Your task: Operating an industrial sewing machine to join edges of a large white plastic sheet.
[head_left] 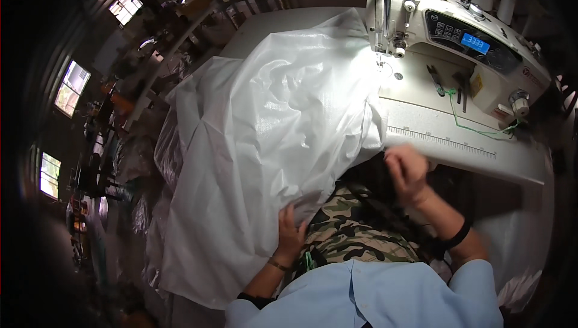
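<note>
Head view: a large crinkled white woven plastic sheet (265, 141) is draped over the white sewing table (445, 141), from centre toward 8 o'clock. Its lower edge is pinched by the left hand (291, 232), fingers closed on the sheet. The right hand (407, 171), blurred, is seen at the table's front edge; finger state cannot be told. A white industrial sewing machine (457, 39) is placed at 1 o'clock.

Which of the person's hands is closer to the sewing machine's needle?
The right hand. It hovers at the table's front edge, below the needle. The left hand is farther off, down by the lap, gripping the lower edge of the white sheet.
</note>
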{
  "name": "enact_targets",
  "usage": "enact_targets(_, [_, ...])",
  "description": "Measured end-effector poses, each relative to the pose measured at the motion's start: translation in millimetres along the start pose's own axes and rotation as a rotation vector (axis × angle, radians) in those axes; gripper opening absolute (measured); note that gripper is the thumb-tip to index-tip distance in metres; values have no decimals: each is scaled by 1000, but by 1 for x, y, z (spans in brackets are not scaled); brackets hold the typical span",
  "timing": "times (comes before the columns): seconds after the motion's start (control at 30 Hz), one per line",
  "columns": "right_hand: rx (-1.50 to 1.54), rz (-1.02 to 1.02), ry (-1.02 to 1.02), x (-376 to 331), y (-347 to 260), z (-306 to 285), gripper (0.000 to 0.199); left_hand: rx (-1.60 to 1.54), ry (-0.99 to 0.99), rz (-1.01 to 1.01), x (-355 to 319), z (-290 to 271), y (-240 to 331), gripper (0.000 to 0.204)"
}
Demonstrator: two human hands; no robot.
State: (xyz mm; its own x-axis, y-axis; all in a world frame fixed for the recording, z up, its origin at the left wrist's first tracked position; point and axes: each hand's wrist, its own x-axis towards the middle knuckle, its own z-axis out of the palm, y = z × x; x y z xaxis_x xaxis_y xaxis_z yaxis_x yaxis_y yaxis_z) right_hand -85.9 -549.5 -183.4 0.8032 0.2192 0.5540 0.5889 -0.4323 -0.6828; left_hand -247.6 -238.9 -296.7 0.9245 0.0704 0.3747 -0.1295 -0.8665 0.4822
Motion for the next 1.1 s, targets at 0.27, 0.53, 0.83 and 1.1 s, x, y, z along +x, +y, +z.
enact_targets(0.27, [14,541,-92,-36,96,103,40,-147,-336,-293,-12,11,-29,40])
enact_targets(0.53, [-78,563,-202,-9,147,144,44,-1442,-85,-807,-22,-170,26,21])
enact_targets(0.83, [1281,609,-876,-33,30,72,47,-636,-511,-605,19,-149,15,17])
enact_targets(1.1, [927,787,-141,-45,41,65,52,-286,-146,190,74,-151,113,25])
